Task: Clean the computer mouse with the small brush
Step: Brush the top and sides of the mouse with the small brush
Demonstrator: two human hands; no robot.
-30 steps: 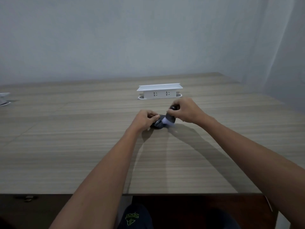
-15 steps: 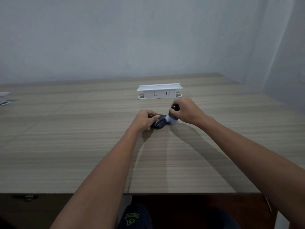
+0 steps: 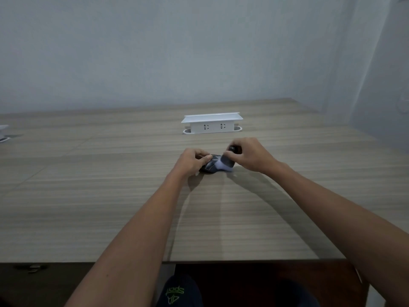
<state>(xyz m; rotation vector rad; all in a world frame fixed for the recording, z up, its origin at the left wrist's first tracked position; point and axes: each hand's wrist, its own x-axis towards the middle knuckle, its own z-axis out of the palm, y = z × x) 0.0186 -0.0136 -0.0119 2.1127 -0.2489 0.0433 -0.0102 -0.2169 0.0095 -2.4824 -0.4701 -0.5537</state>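
A dark computer mouse [image 3: 209,167] lies on the wooden table [image 3: 110,196], a little past the middle. My left hand [image 3: 192,162] pinches its left side and holds it down. My right hand [image 3: 249,155] grips a small brush [image 3: 224,163] with a dark round handle end and pale bristles. The bristles lie across the right part of the mouse's top. Most of the handle is hidden inside my fingers.
A white socket box [image 3: 212,125] stands on the table just behind the hands. Another white object [image 3: 3,134] sits at the far left edge. The table's front edge runs across the bottom, with my dark shoe [image 3: 177,291] below it. A wall stands behind.
The brush bristles have swept back and forth over the mouse's right side; my right hand shifted slightly. My left hand and the mouse have stayed in place.
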